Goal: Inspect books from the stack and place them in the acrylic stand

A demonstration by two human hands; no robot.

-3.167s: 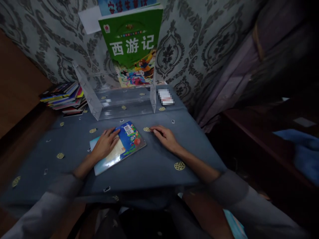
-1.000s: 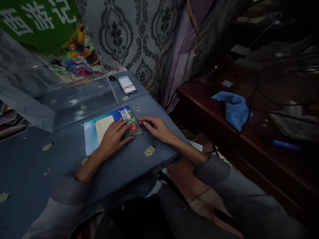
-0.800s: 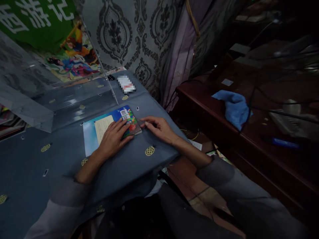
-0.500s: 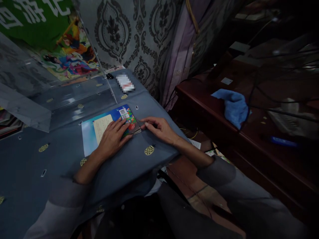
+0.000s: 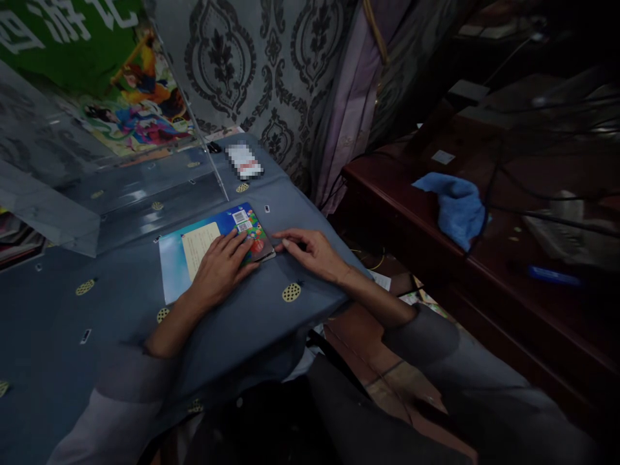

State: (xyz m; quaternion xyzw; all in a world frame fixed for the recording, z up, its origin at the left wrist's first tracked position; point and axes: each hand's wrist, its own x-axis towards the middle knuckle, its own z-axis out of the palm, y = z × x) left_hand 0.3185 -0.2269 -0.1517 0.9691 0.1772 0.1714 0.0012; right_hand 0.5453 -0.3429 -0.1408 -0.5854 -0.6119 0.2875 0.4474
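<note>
A thin book (image 5: 170, 263) lies flat on the cloth-covered table, its blue back cover with a barcode facing up. My left hand (image 5: 223, 261) rests on this cover, fingers stretched out and palm down. At the book's right edge is my right hand (image 5: 310, 252), with its thumb and fingertips drawn together in a pinch against the edge. How much of the edge lies between those fingertips is hard to see. The left hand covers the middle and lower part of the cover.
Behind the book stands a clear plastic stand (image 5: 213, 165) in front of a green illustrated poster (image 5: 140, 97). A blurred-out white item (image 5: 243, 161) lies farther back. Stacked books (image 5: 19, 242) are at far left. On the dark red cabinet (image 5: 378, 174) at right lies a blue cloth (image 5: 458, 206).
The lower right corner of the book, with page edges showing before, now lies flatter. Both hands have stayed almost in place.
</note>
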